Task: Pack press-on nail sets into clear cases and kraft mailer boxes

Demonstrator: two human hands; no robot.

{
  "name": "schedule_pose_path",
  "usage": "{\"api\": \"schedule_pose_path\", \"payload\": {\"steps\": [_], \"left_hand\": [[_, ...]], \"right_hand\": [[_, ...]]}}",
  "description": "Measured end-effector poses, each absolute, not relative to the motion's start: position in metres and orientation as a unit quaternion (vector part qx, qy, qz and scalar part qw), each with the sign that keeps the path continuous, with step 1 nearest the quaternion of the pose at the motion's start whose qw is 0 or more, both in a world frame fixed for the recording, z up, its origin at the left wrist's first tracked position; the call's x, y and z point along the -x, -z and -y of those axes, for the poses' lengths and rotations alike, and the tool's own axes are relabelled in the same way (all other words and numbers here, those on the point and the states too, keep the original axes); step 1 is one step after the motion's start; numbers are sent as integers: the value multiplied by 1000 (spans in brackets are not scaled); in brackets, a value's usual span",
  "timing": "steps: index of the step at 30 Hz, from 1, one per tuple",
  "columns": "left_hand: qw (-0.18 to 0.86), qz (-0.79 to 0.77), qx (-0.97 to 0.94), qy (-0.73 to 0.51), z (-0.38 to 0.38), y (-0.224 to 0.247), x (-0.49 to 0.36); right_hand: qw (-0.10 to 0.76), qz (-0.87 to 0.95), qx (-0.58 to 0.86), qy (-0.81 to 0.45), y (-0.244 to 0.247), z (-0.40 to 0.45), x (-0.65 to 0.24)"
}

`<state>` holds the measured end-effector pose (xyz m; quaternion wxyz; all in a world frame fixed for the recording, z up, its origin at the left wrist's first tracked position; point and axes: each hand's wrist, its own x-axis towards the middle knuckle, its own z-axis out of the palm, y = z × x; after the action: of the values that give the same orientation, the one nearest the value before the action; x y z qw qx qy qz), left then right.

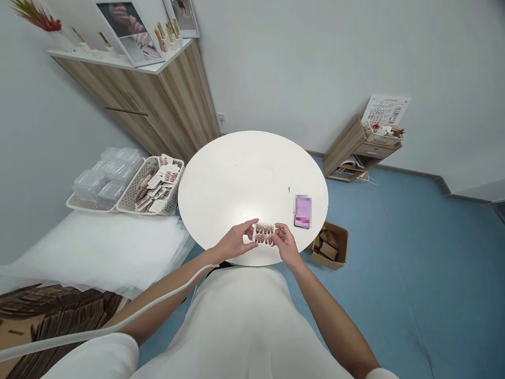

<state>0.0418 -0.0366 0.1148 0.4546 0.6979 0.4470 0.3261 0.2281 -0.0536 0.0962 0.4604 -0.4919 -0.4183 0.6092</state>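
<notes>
A small white card of press-on nails (264, 233), with two rows of brown and glittery nails, is held over the near edge of the round white table (252, 173). My left hand (239, 239) grips the card's left edge between thumb and fingers. At the right edge, my right hand (284, 242) pinches it, its thumb on the front. A phone (303, 211) with a blurred pink screen lies on the table to the right of my hands. Beyond the phone is a tiny dark red piece (289, 190).
Left of the table, one basket (177, 181) holds many nail cards and another holds clear plastic boxes (112, 173), beside white foam sheets (98, 247). A carton (342, 247) stands on the floor at the right. A cabinet (185, 95) and a small shelf (345, 145) stand behind.
</notes>
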Motion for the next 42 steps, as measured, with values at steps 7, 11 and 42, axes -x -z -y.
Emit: {"api": "schedule_pose_path", "payload": {"steps": [7,11,42], "left_hand": [[432,-461,-706,-321,37,-108,-29],[419,-475,-708,-310,36,-101,-15],[456,-615,-594,-247,-20,-13,179]], "right_hand": [[418,444,477,-633,-94,53,-227],[353,527,479,-607,-92,49,-222],[157,668,550,-476,-15,-43,-5]]}}
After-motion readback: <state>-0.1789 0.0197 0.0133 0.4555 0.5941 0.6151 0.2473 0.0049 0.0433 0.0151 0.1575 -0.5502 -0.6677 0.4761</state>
